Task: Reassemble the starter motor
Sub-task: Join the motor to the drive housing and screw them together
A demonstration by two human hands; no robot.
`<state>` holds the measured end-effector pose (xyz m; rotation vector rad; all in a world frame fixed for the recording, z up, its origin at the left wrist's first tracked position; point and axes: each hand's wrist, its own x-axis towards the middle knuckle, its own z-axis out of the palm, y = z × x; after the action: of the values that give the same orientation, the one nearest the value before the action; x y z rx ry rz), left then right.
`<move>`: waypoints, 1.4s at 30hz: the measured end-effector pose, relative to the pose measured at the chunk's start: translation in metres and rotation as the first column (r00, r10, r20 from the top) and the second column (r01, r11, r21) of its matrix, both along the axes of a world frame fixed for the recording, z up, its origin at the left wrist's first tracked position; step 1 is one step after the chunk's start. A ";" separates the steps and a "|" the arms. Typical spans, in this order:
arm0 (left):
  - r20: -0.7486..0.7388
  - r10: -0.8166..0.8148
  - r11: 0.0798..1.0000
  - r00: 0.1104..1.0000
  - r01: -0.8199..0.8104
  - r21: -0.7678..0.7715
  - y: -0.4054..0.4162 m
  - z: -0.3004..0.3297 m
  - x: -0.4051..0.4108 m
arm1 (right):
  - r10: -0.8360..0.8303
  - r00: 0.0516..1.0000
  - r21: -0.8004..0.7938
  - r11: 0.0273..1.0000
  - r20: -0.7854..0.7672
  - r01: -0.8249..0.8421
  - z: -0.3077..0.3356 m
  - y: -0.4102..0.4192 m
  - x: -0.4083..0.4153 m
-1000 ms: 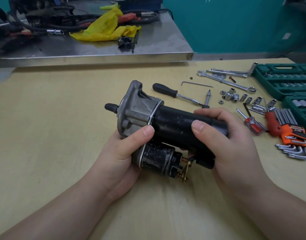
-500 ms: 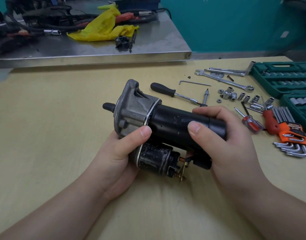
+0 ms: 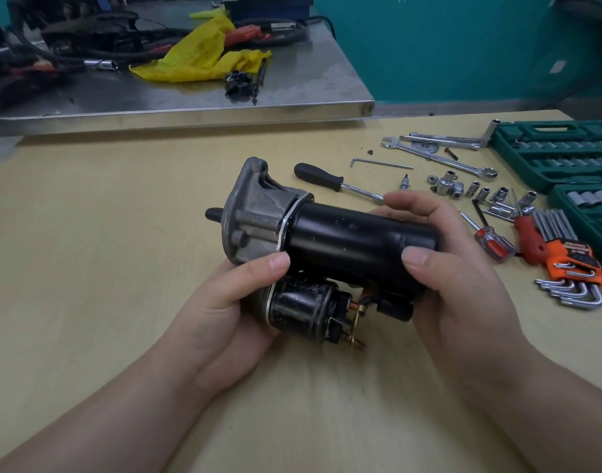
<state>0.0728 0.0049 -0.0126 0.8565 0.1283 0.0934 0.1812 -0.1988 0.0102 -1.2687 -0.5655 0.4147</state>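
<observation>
Holding starter motor up off table, both hands on it. Left hand curled under grey nose housing, thumb on top edge, solenoid just past its palm. Right hand wrapped round rear of black body, thumb pressed on, upper fingers lifting loose. Long axis runs hand to hand, nose end tipped away-left. My guess: rear end needs fasteners next, right hand nearer, tools like screwdriver just beyond it.

I see the starter motor held above the counter: my left hand grips its grey nose housing, my right hand wraps its black rear end. Loose sockets lie beyond.
</observation>
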 end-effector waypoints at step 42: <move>-0.103 -0.255 0.931 0.961 0.216 -0.295 0.003 -0.002 0.003 | -0.019 0.942 0.044 0.999 0.336 0.005 0.022 0.014 -0.036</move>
<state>0.0762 0.0079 -0.0149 0.5868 0.1645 -0.2085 0.1449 -0.1850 0.0320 -1.3094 -0.8510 0.1725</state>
